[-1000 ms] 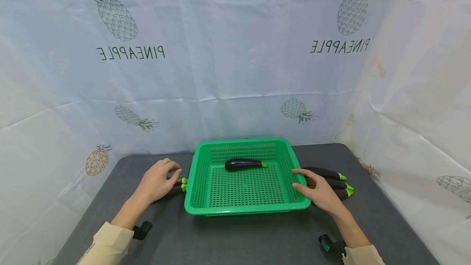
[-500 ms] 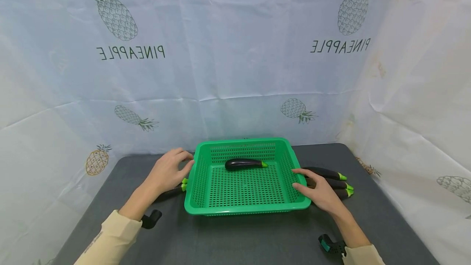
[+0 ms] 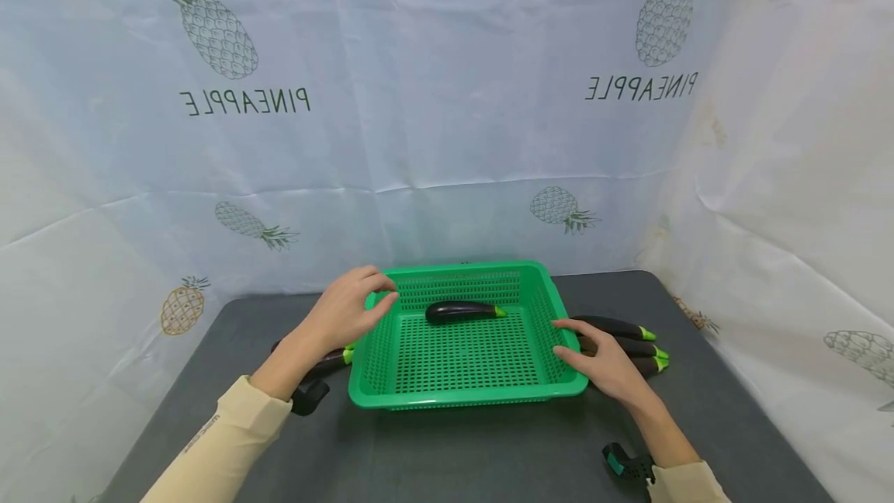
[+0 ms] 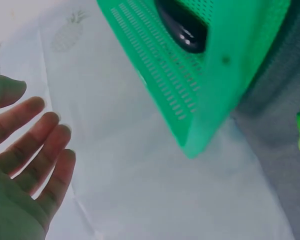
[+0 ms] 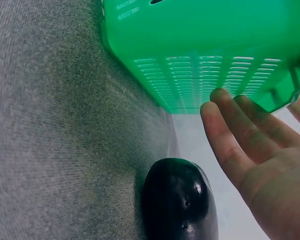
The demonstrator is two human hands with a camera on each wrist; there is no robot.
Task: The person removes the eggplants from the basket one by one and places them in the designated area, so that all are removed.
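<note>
A green plastic basket (image 3: 468, 392) stands on the dark table with one eggplant (image 3: 461, 312) lying inside toward its back. My left hand (image 3: 349, 305) hangs over the basket's back left corner, thumb and fingers apart, with nothing between them. In the left wrist view its fingers (image 4: 42, 132) are spread and slightly bent. On the other side my right hand (image 3: 604, 363) holds the basket's right rim, thumb and forefinger over the edge. Its other fingers (image 5: 235, 120) lie along the outside wall in the right wrist view.
Several eggplants (image 3: 646, 331) lie to the right of the basket, partly behind my right hand. More eggplants (image 3: 334, 363) lie at the left, partly hidden by my left forearm. A pale pineapple-print cloth (image 3: 447, 99) hangs behind the table.
My left hand has moved right and away from me, from above the left eggplants to over the basket's corner. The right hand, basket and the eggplant inside have stayed put.
</note>
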